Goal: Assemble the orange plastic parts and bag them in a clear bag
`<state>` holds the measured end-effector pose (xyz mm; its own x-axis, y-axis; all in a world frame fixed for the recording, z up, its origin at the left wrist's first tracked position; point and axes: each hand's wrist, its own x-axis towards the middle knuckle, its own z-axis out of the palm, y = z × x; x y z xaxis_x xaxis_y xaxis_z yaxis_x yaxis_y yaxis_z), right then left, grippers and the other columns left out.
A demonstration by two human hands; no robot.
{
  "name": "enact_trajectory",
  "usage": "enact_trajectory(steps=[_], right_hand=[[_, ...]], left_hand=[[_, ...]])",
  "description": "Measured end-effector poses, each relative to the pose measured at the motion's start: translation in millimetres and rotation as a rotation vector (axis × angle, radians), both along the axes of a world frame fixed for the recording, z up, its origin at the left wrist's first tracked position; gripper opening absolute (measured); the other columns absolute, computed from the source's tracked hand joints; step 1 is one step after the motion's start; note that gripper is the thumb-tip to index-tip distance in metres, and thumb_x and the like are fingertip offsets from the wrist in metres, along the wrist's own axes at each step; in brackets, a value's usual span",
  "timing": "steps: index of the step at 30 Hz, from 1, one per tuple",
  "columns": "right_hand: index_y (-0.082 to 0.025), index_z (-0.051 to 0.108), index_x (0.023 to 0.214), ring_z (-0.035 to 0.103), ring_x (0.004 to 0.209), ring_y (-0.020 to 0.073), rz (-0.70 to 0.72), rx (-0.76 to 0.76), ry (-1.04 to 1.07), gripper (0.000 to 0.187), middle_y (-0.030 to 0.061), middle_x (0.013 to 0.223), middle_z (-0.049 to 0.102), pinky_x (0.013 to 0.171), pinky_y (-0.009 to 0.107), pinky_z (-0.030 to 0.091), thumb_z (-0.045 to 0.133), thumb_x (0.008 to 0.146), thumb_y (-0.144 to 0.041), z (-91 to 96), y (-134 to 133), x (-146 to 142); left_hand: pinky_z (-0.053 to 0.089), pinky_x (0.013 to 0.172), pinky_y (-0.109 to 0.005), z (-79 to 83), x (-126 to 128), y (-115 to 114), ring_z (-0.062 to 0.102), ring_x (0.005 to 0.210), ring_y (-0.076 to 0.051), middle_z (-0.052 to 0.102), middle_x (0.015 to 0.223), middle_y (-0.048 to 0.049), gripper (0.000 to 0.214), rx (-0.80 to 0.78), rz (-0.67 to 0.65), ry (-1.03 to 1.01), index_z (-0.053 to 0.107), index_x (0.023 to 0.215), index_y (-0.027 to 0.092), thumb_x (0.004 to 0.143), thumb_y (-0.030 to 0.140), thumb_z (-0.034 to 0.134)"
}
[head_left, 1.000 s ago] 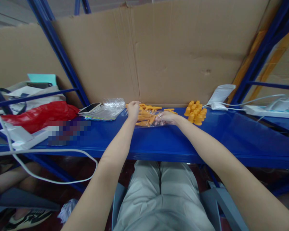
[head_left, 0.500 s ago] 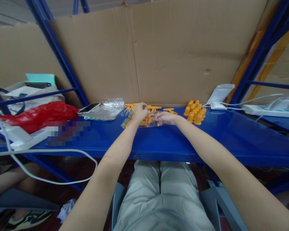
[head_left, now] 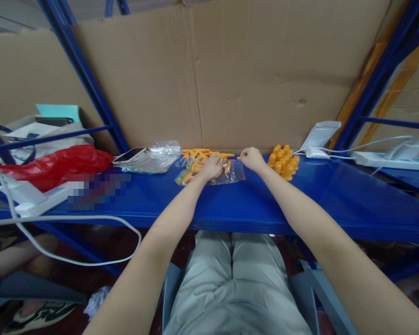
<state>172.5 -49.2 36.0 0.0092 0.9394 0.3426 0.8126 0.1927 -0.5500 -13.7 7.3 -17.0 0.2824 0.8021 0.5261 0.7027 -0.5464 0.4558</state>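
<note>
My left hand (head_left: 211, 166) lies with its fingers stretched out on a clear plastic bag (head_left: 234, 173) that holds several orange plastic pieces, on the blue shelf (head_left: 230, 204). More loose orange pieces (head_left: 199, 152) lie just behind the bag against the cardboard. My right hand (head_left: 252, 158) is curled closed at the bag's far right corner, next to a heap of orange cup-shaped parts (head_left: 283, 162). What its fingers pinch is hidden.
A phone (head_left: 128, 156) and a stack of clear bags (head_left: 160, 156) lie left of the hands. Further left are a red bag (head_left: 56, 165) and a white power strip (head_left: 28, 197) with its cable. A white pouch (head_left: 320, 134) and another power strip (head_left: 377, 160) sit at the right. Cardboard (head_left: 247, 74) closes the back.
My left hand moved right and down onto the bag and flattened. My right hand left the bag's opening and went back and right, toward the orange cups. The bag now lies flat.
</note>
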Motion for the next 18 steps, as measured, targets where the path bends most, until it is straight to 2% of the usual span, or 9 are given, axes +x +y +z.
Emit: enact_trajectory(steps=[3,5,7,10,14,18], right_hand=[[-0.010,0.072,0.102,0.063,0.112,0.0318,-0.120,0.130,-0.278,0.029,0.0225,0.115,0.068,0.095,0.040,0.048,0.047,0.086,-0.009,-1.9,0.0,11.5],[-0.010,0.070,0.111,0.059,0.120,0.0336,-0.140,0.079,-0.368,0.032,0.0232,0.124,0.064,0.099,0.045,0.045,0.048,0.087,-0.011,-6.5,1.1,16.7],[-0.014,0.069,0.116,0.059,0.120,0.0320,-0.104,-0.041,-0.408,0.034,0.0195,0.126,0.065,0.102,0.046,0.044,0.053,0.086,-0.013,-11.4,4.4,20.4],[-0.020,0.070,0.116,0.063,0.115,0.0270,0.005,-0.176,-0.445,0.037,0.0129,0.122,0.069,0.099,0.038,0.047,0.058,0.082,-0.012,-16.4,11.8,24.5],[-0.018,0.071,0.116,0.064,0.114,0.0261,0.016,-0.145,-0.478,0.040,0.0130,0.120,0.070,0.095,0.031,0.048,0.059,0.078,-0.009,-17.2,17.2,27.2],[-0.012,0.069,0.115,0.064,0.114,0.0298,-0.053,-0.067,-0.358,0.037,0.0183,0.120,0.069,0.094,0.033,0.048,0.059,0.079,-0.012,-13.9,14.6,27.0]], left_hand=[[0.033,0.115,-0.042,0.9,2.0,-1.0,0.053,0.128,-0.023,0.065,0.129,-0.0114,0.032,0.003,0.019,0.001,0.069,0.112,0.019,0.092,0.029,0.047],[0.033,0.115,-0.042,1.6,3.5,-2.0,0.054,0.128,-0.024,0.064,0.130,-0.0134,0.030,-0.009,0.051,0.013,0.070,0.110,0.016,0.091,0.026,0.048],[0.032,0.115,-0.042,1.9,4.4,-2.6,0.054,0.128,-0.025,0.064,0.130,-0.0137,0.030,-0.008,0.063,0.018,0.070,0.109,0.016,0.091,0.025,0.048],[0.033,0.115,-0.043,1.1,4.2,-2.3,0.052,0.129,-0.024,0.066,0.128,-0.0115,0.028,0.012,0.051,0.005,0.070,0.106,0.018,0.089,0.024,0.049],[0.035,0.113,-0.043,-0.1,3.8,-1.1,0.053,0.126,-0.025,0.067,0.124,-0.0130,0.027,0.029,0.049,0.001,0.071,0.102,0.016,0.088,0.022,0.049],[0.039,0.110,-0.043,-0.3,3.9,-1.1,0.058,0.118,-0.024,0.070,0.113,-0.0108,0.024,0.075,0.020,-0.023,0.071,0.096,0.019,0.086,0.021,0.050]])
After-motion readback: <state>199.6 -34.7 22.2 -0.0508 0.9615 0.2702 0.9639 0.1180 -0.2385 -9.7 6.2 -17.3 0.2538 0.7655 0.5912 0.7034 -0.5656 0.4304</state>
